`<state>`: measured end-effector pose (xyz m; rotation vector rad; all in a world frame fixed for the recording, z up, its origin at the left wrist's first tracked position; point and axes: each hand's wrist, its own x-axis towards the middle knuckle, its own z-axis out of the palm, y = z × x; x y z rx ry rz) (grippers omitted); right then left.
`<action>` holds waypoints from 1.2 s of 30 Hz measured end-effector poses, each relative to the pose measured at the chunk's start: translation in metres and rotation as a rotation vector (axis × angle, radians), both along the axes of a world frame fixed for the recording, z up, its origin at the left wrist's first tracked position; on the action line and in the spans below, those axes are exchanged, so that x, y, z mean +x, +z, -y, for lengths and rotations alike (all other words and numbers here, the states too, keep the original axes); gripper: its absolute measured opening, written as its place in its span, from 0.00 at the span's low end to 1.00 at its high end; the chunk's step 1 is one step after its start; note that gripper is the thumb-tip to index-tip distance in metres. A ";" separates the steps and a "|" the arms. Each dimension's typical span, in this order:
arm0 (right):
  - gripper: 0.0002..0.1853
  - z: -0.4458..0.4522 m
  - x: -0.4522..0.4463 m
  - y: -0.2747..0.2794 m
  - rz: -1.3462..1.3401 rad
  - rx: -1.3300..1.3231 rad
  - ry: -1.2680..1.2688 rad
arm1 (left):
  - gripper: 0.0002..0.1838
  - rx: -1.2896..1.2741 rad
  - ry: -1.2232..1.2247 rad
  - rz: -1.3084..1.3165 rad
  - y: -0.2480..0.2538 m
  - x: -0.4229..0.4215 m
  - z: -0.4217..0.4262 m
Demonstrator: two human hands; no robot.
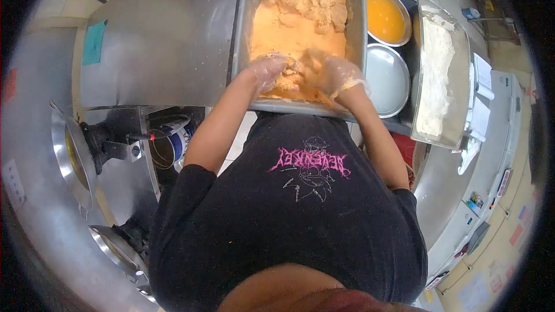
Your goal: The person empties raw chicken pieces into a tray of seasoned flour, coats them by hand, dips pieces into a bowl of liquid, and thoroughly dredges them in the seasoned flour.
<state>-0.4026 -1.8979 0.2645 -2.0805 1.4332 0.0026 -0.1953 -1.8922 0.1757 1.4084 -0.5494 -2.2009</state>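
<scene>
The left hand (267, 73) is curled by a coated lump (292, 71), the right hand (340, 77) blurred; whether either grips cannot be told. Both are held inside the tub (358, 29), presumably so orange flour (298, 37) is contained.

Bright, diffuse light leaves soft glare at upper left. Fisheye curvature bends the dark-rimmed edges. Motion blurs the right hand side of centre.
</scene>
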 end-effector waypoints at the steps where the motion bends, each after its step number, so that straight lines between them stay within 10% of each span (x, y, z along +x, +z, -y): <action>1: 0.29 -0.003 0.001 -0.013 0.037 0.008 0.041 | 0.16 -0.001 -0.001 -0.002 -0.013 -0.001 -0.001; 7: 0.24 0.001 0.005 -0.049 -0.029 -0.048 0.021 | 0.21 -0.120 0.028 -0.234 0.003 -0.011 -0.003; 13: 0.22 0.020 -0.021 -0.029 0.010 -0.188 -0.031 | 0.33 -0.216 -0.031 0.141 0.043 0.031 -0.002; 16: 0.20 0.028 -0.016 -0.020 -0.093 -0.135 -0.060 | 0.44 -0.530 -0.882 0.954 0.036 0.017 0.048; 24: 0.19 0.121 -0.019 0.012 0.005 -0.414 -0.057 | 0.62 -1.126 -1.015 1.131 -0.049 -0.032 0.045; 28: 0.15 0.171 -0.013 -0.021 -0.326 -0.301 0.227 | 0.48 -0.875 -1.135 1.070 -0.003 -0.035 0.031; 31: 0.14 0.159 -0.004 -0.043 -0.262 -0.309 0.230 | 0.33 -0.994 -0.965 1.062 -0.102 -0.026 0.015; 36: 0.15 0.143 0.055 -0.076 -0.171 -0.184 0.186 | 0.21 -0.659 -0.978 1.142 -0.018 -0.021 0.012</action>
